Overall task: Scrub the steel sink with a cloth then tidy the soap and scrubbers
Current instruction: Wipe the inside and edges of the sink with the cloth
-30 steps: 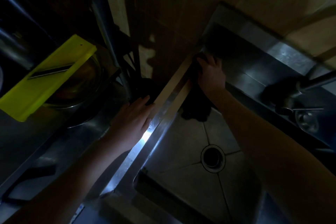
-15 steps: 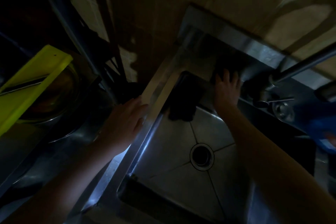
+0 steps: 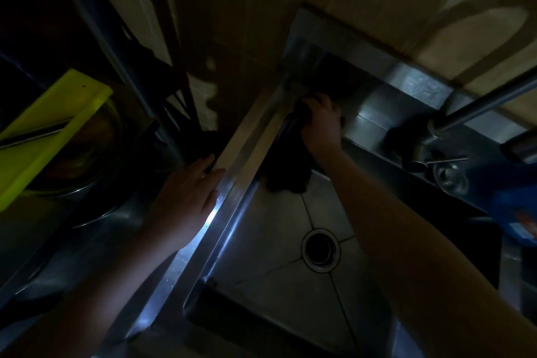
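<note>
Steel sink (image 3: 270, 229) lies dim; right hand (image 3: 321, 122), fingers curled, grips a dark cloth (image 3: 287, 174) against the basin wall at eleven o'clock from the drain (image 3: 320, 250); left hand (image 3: 189, 200) rests flat on the rim at nine o'clock, fingers straight and together.

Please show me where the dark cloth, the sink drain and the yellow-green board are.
dark cloth (image 3: 286, 176): head view, on its hanging lower part.
sink drain (image 3: 320, 250): head view, on its dark opening.
yellow-green board (image 3: 55, 107): head view, on its flat face.
</note>
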Motion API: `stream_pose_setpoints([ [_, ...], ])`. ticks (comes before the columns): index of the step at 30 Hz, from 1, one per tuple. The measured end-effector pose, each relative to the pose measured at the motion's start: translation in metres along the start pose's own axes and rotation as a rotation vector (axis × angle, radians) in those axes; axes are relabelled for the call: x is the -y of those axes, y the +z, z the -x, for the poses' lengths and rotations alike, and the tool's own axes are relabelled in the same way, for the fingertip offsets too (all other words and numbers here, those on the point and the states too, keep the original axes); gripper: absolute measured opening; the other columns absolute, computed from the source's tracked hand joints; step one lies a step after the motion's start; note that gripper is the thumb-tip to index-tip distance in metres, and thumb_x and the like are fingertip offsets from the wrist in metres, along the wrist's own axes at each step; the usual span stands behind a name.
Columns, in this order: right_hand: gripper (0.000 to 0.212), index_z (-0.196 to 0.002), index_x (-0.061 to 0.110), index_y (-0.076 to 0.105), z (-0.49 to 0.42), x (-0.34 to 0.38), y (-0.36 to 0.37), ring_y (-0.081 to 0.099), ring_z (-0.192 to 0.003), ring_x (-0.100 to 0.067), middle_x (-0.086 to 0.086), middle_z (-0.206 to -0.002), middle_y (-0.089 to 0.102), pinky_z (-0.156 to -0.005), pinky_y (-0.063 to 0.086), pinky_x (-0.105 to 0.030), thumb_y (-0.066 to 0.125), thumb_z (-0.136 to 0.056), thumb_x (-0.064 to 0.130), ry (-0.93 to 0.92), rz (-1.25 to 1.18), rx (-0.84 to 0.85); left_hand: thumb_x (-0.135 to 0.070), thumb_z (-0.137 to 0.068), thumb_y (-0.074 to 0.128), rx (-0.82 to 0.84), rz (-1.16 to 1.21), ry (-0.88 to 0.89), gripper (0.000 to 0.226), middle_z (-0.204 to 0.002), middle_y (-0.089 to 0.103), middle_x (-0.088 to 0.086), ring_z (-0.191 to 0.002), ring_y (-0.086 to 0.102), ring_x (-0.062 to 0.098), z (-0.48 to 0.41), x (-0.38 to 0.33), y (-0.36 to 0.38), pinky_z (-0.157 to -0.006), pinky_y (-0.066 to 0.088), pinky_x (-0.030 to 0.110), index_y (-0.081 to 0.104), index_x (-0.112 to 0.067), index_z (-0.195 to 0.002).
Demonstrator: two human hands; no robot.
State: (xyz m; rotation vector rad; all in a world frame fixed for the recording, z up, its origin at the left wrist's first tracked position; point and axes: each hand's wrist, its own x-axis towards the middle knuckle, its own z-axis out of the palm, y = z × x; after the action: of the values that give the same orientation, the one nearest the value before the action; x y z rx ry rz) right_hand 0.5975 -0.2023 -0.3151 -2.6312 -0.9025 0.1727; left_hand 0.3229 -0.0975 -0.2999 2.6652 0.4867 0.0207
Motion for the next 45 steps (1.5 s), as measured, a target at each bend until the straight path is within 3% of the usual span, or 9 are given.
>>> stream_pose_setpoints([
  [6, 0.053, -0.133, 0.020, 0.050, 0.006, -0.005, 0.003, 0.033, -0.130, -0.039, -0.007, -0.147, 0.035, -0.109, 0.032, -0.044, 0.049, -0.083, 0.000, -0.074, -0.009, -0.005, -0.018, -0.088, 0.045, -0.030, -0.008, 0.003, 0.031, -0.133, 0.050, 0.018, -0.114, 0.054, 0.035, 0.001, 0.006, 0.002, -0.088, 0.048, 0.046, 0.056, -0.013, -0.116],
  [10, 0.051, -0.136, 0.023, 0.046, 0.029, -0.057, -0.014, 0.034, -0.133, -0.035, -0.010, -0.150, 0.032, -0.108, 0.034, -0.045, 0.056, -0.086, 0.014, 0.127, 0.096, -0.112, -0.018, -0.092, 0.049, -0.019, -0.004, -0.011, 0.032, -0.139, 0.046, 0.014, -0.120, 0.051, 0.031, -0.001, 0.005, 0.007, -0.094, 0.046, 0.048, 0.054, -0.013, -0.123],
  [15, 0.056, -0.133, 0.016, 0.049, 0.032, -0.086, -0.028, 0.043, -0.121, -0.044, -0.014, -0.148, 0.032, -0.106, 0.035, -0.042, 0.054, -0.079, -0.001, 0.398, -0.043, -0.235, -0.012, -0.087, 0.058, -0.032, 0.012, -0.008, 0.032, -0.136, 0.048, 0.015, -0.114, 0.054, 0.034, -0.005, 0.003, 0.006, -0.089, 0.046, 0.045, 0.056, -0.012, -0.120],
  [18, 0.049, -0.132, 0.018, 0.049, 0.022, -0.074, -0.022, 0.043, -0.118, -0.044, -0.012, -0.146, 0.033, -0.101, 0.037, -0.044, 0.057, -0.084, 0.009, 0.488, -0.041, -0.252, -0.014, -0.089, 0.053, -0.045, 0.011, -0.009, 0.028, -0.135, 0.049, 0.017, -0.113, 0.055, 0.035, -0.003, 0.007, 0.003, -0.088, 0.047, 0.047, 0.058, -0.012, -0.117],
  [24, 0.049, -0.132, 0.022, 0.049, -0.010, -0.005, 0.006, 0.042, -0.121, -0.042, -0.012, -0.144, 0.035, -0.098, 0.042, -0.046, 0.049, -0.086, 0.006, 0.244, -0.022, -0.153, -0.026, -0.095, 0.039, 0.010, 0.050, -0.066, 0.038, -0.145, 0.038, 0.011, -0.129, 0.041, 0.028, 0.005, 0.022, -0.001, -0.101, 0.038, 0.047, 0.052, -0.015, -0.129],
  [27, 0.053, -0.133, 0.023, 0.047, -0.029, 0.032, 0.020, 0.041, -0.122, -0.042, -0.010, -0.144, 0.034, -0.099, 0.042, -0.047, 0.050, -0.085, 0.002, 0.092, -0.049, -0.058, -0.020, -0.093, 0.048, -0.006, 0.044, -0.080, 0.038, -0.145, 0.039, 0.011, -0.130, 0.040, 0.028, 0.012, 0.029, -0.003, -0.100, 0.039, 0.048, 0.051, -0.012, -0.130],
  [31, 0.051, -0.131, 0.021, 0.049, -0.034, 0.043, 0.021, 0.043, -0.122, -0.039, -0.009, -0.143, 0.036, -0.104, 0.041, -0.045, 0.050, -0.084, 0.001, 0.064, -0.110, -0.045, -0.018, -0.091, 0.053, -0.020, 0.032, -0.097, 0.038, -0.142, 0.043, 0.013, -0.127, 0.044, 0.031, 0.020, 0.033, -0.005, -0.099, 0.042, 0.048, 0.053, -0.012, -0.129],
  [39, 0.042, -0.131, 0.023, 0.051, 0.054, 0.058, 0.035, 0.043, -0.123, -0.032, -0.006, -0.140, 0.040, -0.107, 0.036, -0.040, 0.049, -0.092, 0.009, -0.055, -0.266, -0.003, -0.022, -0.093, 0.043, 0.008, 0.024, -0.134, 0.040, -0.144, 0.040, 0.013, -0.129, 0.041, 0.031, 0.031, 0.032, -0.007, -0.102, 0.037, 0.045, 0.052, -0.013, -0.131],
  [45, 0.044, -0.129, 0.024, 0.054, 0.135, 0.077, 0.039, 0.045, -0.122, -0.030, -0.004, -0.142, 0.042, -0.104, 0.039, -0.035, 0.057, -0.088, 0.009, -0.171, -0.283, 0.051, -0.018, -0.091, 0.049, -0.019, 0.029, -0.155, 0.038, -0.144, 0.041, 0.011, -0.127, 0.045, 0.030, 0.059, 0.025, -0.017, -0.100, 0.036, 0.043, 0.054, -0.012, -0.128],
])
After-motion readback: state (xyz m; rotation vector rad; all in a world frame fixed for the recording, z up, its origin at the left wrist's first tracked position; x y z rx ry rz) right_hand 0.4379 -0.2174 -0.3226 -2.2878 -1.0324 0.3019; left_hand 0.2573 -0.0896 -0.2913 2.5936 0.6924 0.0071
